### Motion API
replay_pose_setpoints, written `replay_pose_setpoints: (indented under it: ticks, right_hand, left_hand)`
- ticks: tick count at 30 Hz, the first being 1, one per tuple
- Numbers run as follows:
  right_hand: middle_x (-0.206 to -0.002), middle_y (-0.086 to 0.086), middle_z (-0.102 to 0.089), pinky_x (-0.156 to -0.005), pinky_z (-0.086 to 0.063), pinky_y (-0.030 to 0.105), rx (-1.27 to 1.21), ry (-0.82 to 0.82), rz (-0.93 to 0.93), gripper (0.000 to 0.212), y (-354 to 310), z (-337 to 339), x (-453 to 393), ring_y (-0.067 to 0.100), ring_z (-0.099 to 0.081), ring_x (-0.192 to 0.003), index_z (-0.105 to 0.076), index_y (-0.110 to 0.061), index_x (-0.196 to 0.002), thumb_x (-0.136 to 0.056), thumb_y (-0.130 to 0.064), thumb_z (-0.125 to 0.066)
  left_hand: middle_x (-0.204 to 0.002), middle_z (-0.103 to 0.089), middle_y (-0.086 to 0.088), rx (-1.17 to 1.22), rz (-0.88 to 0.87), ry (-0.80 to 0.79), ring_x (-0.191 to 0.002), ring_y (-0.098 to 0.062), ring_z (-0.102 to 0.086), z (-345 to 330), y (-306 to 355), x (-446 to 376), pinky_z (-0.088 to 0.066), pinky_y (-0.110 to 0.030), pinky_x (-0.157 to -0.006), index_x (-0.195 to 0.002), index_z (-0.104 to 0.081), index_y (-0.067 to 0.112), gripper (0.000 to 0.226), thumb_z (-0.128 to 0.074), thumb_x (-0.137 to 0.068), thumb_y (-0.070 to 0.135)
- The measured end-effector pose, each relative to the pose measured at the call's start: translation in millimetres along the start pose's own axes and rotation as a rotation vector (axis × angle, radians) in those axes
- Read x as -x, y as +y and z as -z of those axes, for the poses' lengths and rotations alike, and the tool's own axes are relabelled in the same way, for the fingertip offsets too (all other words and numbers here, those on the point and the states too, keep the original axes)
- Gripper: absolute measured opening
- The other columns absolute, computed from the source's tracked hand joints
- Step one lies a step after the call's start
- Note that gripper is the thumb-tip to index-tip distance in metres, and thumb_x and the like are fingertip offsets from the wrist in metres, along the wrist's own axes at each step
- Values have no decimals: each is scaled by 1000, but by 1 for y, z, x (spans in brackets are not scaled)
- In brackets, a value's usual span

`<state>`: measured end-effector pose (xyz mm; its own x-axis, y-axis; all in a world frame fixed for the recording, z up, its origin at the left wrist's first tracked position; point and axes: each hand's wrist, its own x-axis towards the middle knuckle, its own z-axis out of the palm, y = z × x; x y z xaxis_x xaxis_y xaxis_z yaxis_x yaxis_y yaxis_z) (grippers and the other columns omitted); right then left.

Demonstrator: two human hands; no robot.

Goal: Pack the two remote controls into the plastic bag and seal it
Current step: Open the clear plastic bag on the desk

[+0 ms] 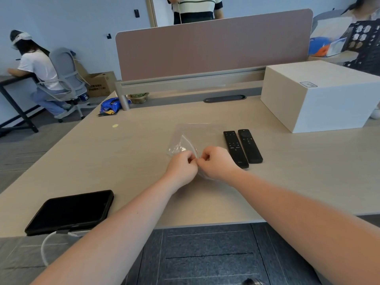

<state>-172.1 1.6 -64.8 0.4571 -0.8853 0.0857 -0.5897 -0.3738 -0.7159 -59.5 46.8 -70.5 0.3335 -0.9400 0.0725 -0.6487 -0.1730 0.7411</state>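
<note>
A clear plastic bag (191,138) with a red zip line lies on the beige desk (127,153), its near edge lifted. My left hand (182,168) and my right hand (216,162) meet at that edge, and the fingers of each pinch the bag's mouth. Two black remote controls lie side by side just right of the bag: one (234,147) next to my right hand, the other (249,146) further right. Both remotes are outside the bag. My hands hide part of the bag's opening.
A black tablet (70,211) with a white cable lies at the near left. A large white box (320,95) stands at the right. A pink divider panel (213,48) closes the desk's back. Snack packets (112,106) lie at the back left. People are beyond the desk.
</note>
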Motion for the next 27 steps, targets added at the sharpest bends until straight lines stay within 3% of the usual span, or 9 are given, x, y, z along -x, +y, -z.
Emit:
replay_pose_setpoints:
  ticks: [3, 6, 10, 15, 18, 20, 22, 27]
  right_hand:
    - [-52, 1, -51, -44, -37, 20, -163, -19, -53, 31, -2, 5, 2, 16, -46, -50, -46, -15, -55, -83, -20, -59]
    - [-50, 5, -58, -40, -42, 20, -362, -178, -89, 35, 0, 8, 5, 12, -50, -38, -52, -12, -59, -91, -24, -54]
    - [-53, 2, -57, -49, -43, 19, -426, -269, -48, 30, 12, 12, 5, 10, -49, -46, -55, -15, -65, -95, -22, -55]
    - [-55, 6, -56, -59, -43, 28, -195, -162, 55, 32, 11, 16, 7, 12, -47, -50, -54, -9, -63, -93, -20, -54]
    - [-61, 11, -54, -58, -41, 29, -76, -22, 46, 26, 18, 26, 5, 20, -48, -63, -61, 2, -75, -92, -16, -55]
    - [-57, 1, -47, -54, -35, 26, -45, 88, 24, 25, 28, 36, 2, 18, -44, -60, -63, 3, -77, -91, -17, -56]
    - [-58, 1, -52, -56, -37, 24, -33, 108, 10, 23, 30, 39, 2, 15, -45, -56, -65, 1, -78, -90, -18, -57]
    - [-60, 5, -67, -45, -36, 19, -59, 130, -4, 17, 14, 33, 1, 5, -45, -46, -62, -1, -75, -85, -10, -51]
  left_hand:
    - [-66, -49, -9, 24, -4, -38, -65, -21, -40, 2, 3, -4, -30, -31, -55, -69, -53, 10, 15, -46, -80, 1]
    - [-69, -52, -12, 45, -20, -75, -67, -20, -43, 2, 0, -3, -35, -32, -62, -66, -53, 11, 18, -47, -80, 1]
    - [-67, -52, -10, 131, 21, -111, -67, -20, -46, 0, -10, -1, -37, -33, -66, -55, -47, 20, 32, -54, -83, 7]
    - [-64, -53, -11, 90, -4, -31, -63, -22, -47, -7, -1, 3, -38, -33, -62, -55, -47, 18, 31, -54, -84, 10]
    - [-64, -55, -18, -60, -14, 172, -66, -29, -50, 6, -4, -3, -34, -37, -60, -62, -50, 8, 22, -52, -84, 6]
    - [-69, -63, -19, -55, 34, 241, -70, -32, -58, 23, -20, -10, -42, -38, -64, -65, -49, 6, 20, -49, -85, 11]
    - [-71, -69, -17, -61, 61, 229, -72, -32, -65, 34, -30, -12, -52, -43, -69, -72, -52, 4, 17, -45, -85, 12]
    - [-70, -66, -17, -118, 38, 391, -69, -33, -58, 42, -24, -12, -45, -44, -62, -59, -38, 13, 22, -51, -77, 11]
